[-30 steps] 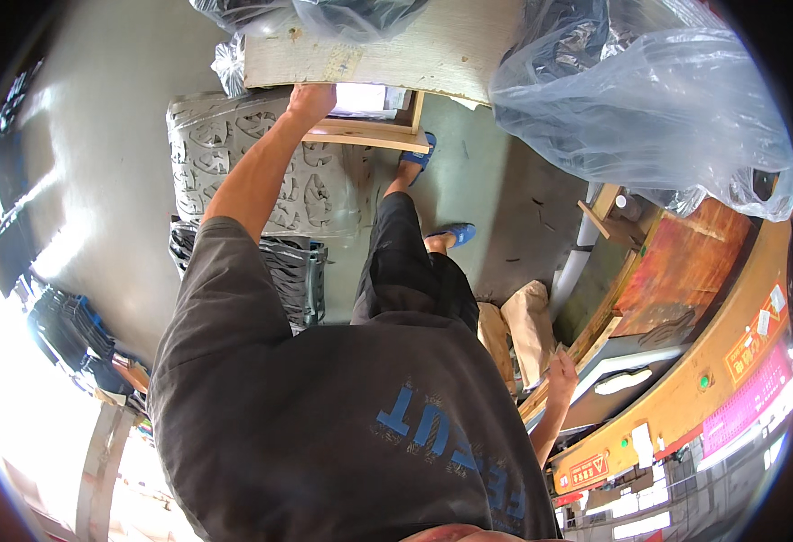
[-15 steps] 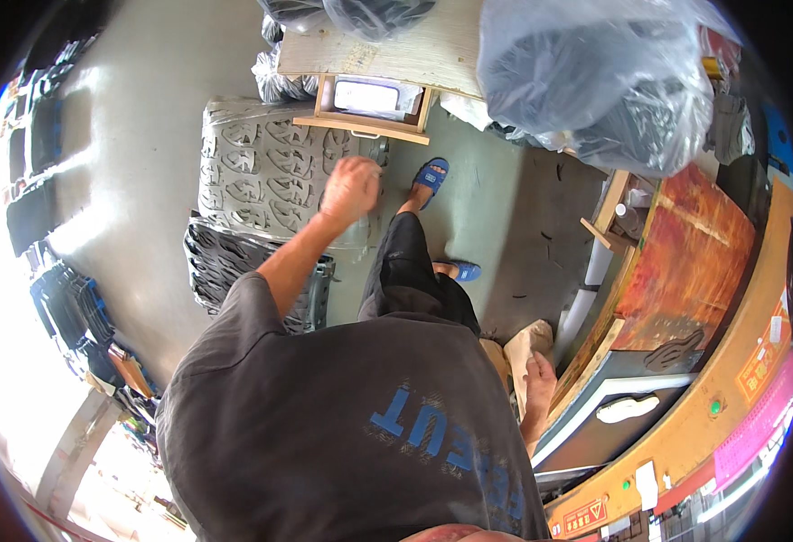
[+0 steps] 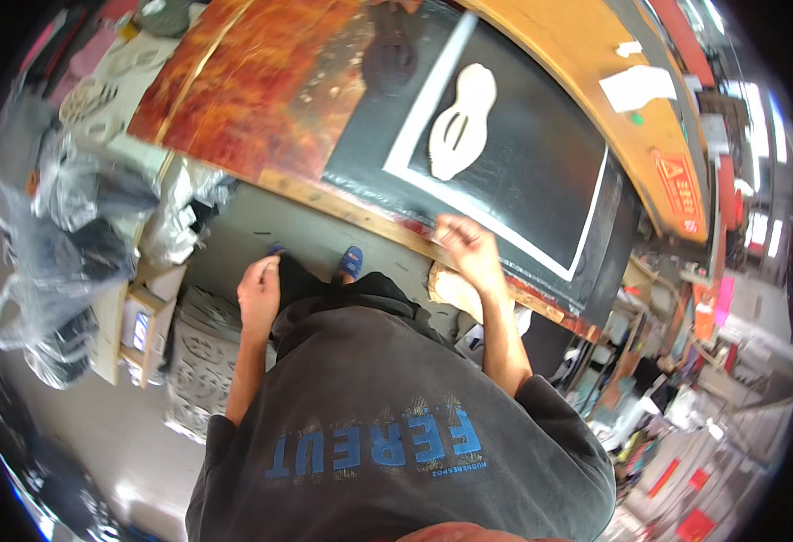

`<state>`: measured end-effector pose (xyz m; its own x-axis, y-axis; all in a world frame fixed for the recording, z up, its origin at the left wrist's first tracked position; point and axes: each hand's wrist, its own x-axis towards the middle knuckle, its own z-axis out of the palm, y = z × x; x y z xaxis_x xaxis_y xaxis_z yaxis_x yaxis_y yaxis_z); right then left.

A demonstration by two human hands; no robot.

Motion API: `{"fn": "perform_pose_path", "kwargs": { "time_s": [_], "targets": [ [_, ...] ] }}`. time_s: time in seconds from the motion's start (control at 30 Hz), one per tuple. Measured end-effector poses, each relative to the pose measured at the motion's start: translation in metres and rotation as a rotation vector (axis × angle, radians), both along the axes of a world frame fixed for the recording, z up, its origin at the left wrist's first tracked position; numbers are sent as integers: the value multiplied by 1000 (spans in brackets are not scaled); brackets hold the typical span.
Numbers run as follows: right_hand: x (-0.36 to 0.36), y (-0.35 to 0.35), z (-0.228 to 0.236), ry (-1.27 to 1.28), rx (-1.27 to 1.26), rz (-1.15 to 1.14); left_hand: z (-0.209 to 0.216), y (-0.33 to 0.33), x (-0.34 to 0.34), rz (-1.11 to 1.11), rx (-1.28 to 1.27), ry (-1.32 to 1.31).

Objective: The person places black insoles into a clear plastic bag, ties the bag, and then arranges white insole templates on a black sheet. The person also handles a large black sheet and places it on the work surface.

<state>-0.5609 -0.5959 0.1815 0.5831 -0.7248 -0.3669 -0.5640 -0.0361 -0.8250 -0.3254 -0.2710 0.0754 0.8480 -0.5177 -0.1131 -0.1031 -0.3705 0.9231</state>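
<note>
My left hand hangs at my left side in front of the bench, its fingers curled in with nothing showing in them. Close to the front edge of the bench is my right hand, raised, with fingers bent toward the palm and no object visible there. Beyond it, a white shoe sole lies within a white rectangular outline on the black bench top. A dark sole-shaped piece lies farther back, left of the white outline.
A wooden bench edge runs across in front of me. Clear plastic bags of dark things and an open drawer stand at left. A stack of grey moulded pieces is behind the drawer. An orange curved frame borders the bench.
I have turned right, so the bench with the white sole now lies ahead and the drawer is at left. My right hand has risen to the bench edge; my left has come down.
</note>
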Motion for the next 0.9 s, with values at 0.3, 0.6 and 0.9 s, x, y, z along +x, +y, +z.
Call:
{"fn": "perform_pose_path", "kwargs": {
  "time_s": [0.3,0.6,0.9],
  "targets": [
    [96,-137,1,70,-461,-310,81,-243,45,-611,-127,-151],
    [169,-116,-22,466,-678,-195,41,-314,63,-844,-86,-75],
    [114,-174,-6,132,-277,-482,44,-320,95,-935,-63,134]
  ]
}}
